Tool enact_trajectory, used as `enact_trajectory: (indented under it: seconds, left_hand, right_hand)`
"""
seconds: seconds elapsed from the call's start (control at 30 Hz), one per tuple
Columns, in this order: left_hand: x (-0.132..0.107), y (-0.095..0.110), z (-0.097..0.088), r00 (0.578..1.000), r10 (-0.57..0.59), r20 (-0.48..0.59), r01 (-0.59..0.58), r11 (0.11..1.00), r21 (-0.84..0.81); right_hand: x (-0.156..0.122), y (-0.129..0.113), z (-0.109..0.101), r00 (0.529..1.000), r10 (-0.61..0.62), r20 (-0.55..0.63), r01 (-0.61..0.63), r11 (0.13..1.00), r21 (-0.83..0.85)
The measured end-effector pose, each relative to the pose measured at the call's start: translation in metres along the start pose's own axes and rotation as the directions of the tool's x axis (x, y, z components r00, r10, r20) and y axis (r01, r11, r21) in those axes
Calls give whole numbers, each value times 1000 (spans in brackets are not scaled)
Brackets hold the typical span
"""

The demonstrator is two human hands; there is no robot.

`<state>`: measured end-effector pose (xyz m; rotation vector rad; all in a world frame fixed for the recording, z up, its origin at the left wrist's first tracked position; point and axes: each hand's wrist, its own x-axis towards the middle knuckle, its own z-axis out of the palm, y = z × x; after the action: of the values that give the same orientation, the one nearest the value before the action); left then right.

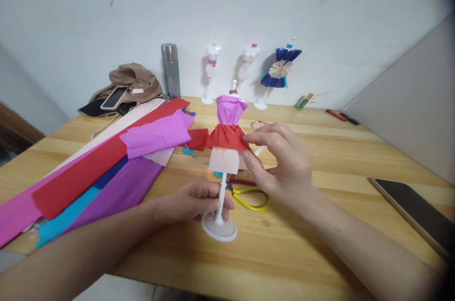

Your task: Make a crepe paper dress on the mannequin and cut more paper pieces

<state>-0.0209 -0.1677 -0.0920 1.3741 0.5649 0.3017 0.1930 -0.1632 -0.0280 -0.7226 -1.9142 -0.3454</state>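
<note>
In the left hand (201, 199) is an upright, dressed mannequin (229, 111).

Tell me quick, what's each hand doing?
Left hand: closed, holding the white mannequin stand.
Right hand: at the edge of the red skirt; can't tell if pinching.

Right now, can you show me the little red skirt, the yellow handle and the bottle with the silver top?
Red skirt (227, 137): head view, middle of its front.
Yellow handle (256, 209): head view, lower edge of its loop.
Bottle (171, 73): head view, middle of its body.
</note>
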Motion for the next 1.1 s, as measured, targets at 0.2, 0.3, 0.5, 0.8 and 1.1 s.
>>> enact_trajectory:
  seconds: [0.2, 0.3, 0.5, 0.8, 1.1]
  left_hand:
    - [0, 0, -1, 1000, 12, 16, -13, 1000, 18]
    - [-1, 0, 0, 999, 25, 20, -25, 999, 26]
    - [-1, 1, -1, 1000, 11, 26, -12, 999, 31]
    - [-1, 1, -1, 998, 34, 46, -35, 999, 34]
    - [-2, 5, 1, 999, 26, 28, -27, 999, 47]
  right_hand:
    - [1, -2, -3, 1000, 2, -12, -2, 1000, -11]
    - [2, -2, -7, 1000, 24, -4, -24, 1000, -3]
    - [5, 3, -11, 995, 87, 38, -90, 991, 101]
    - [4, 5, -10, 998, 11, 61, -14, 999, 45]
    - [2, 6, -6, 997, -67, 48, 69, 997, -30]
